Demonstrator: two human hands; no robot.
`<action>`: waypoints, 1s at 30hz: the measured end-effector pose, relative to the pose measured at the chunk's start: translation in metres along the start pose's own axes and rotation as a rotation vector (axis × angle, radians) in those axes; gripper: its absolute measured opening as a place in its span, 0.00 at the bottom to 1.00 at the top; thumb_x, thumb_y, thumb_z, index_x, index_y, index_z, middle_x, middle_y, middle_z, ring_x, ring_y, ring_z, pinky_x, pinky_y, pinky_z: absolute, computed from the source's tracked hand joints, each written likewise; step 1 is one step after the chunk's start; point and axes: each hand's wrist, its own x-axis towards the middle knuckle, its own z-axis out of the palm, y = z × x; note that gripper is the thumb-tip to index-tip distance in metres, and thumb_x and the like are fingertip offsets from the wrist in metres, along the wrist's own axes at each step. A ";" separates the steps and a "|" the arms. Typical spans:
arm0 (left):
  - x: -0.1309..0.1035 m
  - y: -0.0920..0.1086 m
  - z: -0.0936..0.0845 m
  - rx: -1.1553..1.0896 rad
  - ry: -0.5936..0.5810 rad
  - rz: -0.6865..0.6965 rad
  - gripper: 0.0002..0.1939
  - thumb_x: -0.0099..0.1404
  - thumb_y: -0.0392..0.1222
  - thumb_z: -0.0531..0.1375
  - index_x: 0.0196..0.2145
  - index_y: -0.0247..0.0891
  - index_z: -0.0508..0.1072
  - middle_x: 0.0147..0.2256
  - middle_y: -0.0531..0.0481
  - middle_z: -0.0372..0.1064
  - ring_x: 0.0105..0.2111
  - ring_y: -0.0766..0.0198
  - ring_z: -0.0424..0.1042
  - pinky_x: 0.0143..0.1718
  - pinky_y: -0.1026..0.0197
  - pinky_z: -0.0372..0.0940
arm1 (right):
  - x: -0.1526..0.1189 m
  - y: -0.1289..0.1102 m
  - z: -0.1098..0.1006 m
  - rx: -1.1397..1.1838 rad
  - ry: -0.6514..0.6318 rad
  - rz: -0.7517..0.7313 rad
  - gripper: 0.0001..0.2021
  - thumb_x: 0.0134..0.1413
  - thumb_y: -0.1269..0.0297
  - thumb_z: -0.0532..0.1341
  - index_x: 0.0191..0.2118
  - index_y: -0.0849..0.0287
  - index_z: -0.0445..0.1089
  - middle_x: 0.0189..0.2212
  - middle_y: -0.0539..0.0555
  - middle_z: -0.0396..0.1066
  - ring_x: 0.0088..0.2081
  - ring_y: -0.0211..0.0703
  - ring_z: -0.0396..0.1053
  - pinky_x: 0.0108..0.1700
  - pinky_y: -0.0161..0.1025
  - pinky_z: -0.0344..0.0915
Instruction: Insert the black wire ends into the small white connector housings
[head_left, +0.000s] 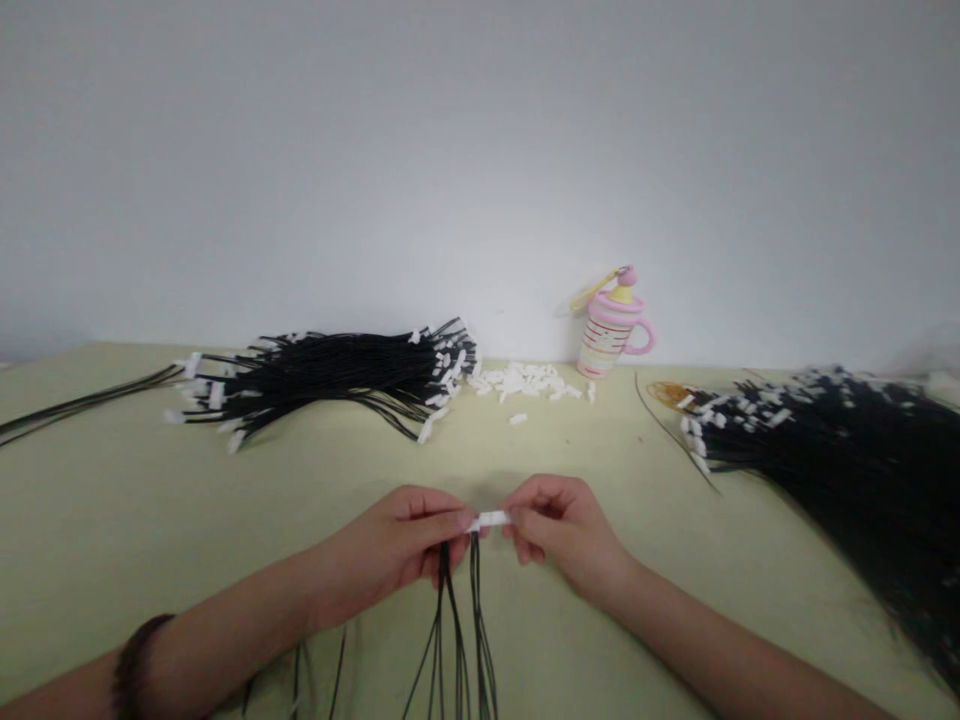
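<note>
While pinching the right end of a white connector [493, 518] in the right grip [566, 530], grasping its left end in the left grip [416, 532], with black wires [478, 590] trailing down in 2 clusters. Cannot tell whether 1 piece or 2. Holding it over the near part of the counter [585, 445]. Farther back, can see loose white housings [525, 379], a pink-handled cup [606, 335], a wire bundle [337, 368] leftward and a wire heap [847, 430] rightward.

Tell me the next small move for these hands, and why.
Probably push the white piece gently with the right hand toward the left hand: it bridges both pinches, black wires hang from the left grip, and its fit is too blurred to judge.
</note>
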 end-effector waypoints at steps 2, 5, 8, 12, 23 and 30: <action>0.000 0.000 0.000 -0.001 -0.007 0.000 0.10 0.57 0.42 0.59 0.26 0.32 0.72 0.20 0.53 0.63 0.21 0.71 0.58 0.23 0.68 0.53 | 0.001 0.000 0.000 -0.001 0.002 -0.005 0.03 0.38 0.71 0.62 0.23 0.66 0.70 0.13 0.48 0.66 0.13 0.29 0.60 0.15 0.26 0.52; 0.001 -0.001 -0.002 0.015 -0.018 0.014 0.10 0.58 0.42 0.58 0.24 0.32 0.72 0.20 0.52 0.63 0.21 0.71 0.58 0.24 0.67 0.53 | 0.002 0.000 -0.001 0.000 -0.016 -0.005 0.03 0.38 0.71 0.62 0.23 0.66 0.70 0.13 0.47 0.66 0.13 0.28 0.59 0.15 0.25 0.51; 0.002 -0.002 -0.004 0.036 -0.031 0.028 0.11 0.58 0.42 0.58 0.23 0.32 0.71 0.19 0.52 0.63 0.21 0.71 0.58 0.23 0.67 0.53 | 0.002 0.001 -0.001 -0.007 -0.018 0.003 0.03 0.37 0.72 0.61 0.23 0.66 0.71 0.14 0.48 0.67 0.13 0.28 0.60 0.14 0.25 0.51; 0.002 -0.004 -0.005 0.053 -0.029 0.026 0.12 0.58 0.43 0.58 0.23 0.32 0.72 0.19 0.53 0.63 0.21 0.71 0.58 0.23 0.67 0.53 | 0.001 0.001 -0.001 -0.021 -0.016 0.008 0.04 0.37 0.71 0.62 0.23 0.66 0.71 0.14 0.49 0.67 0.12 0.28 0.60 0.14 0.26 0.51; 0.001 -0.003 -0.002 0.157 0.051 0.005 0.10 0.56 0.42 0.59 0.23 0.33 0.73 0.17 0.54 0.64 0.18 0.72 0.57 0.21 0.67 0.50 | -0.004 -0.005 0.002 -0.010 -0.115 0.017 0.06 0.40 0.67 0.64 0.24 0.67 0.72 0.13 0.49 0.67 0.13 0.29 0.62 0.15 0.25 0.54; 0.001 -0.003 0.001 0.057 0.109 0.046 0.11 0.56 0.41 0.59 0.20 0.33 0.71 0.16 0.54 0.62 0.20 0.71 0.56 0.23 0.67 0.50 | 0.000 -0.005 -0.001 0.218 -0.096 0.013 0.09 0.44 0.62 0.60 0.27 0.64 0.66 0.19 0.51 0.70 0.15 0.34 0.66 0.15 0.27 0.57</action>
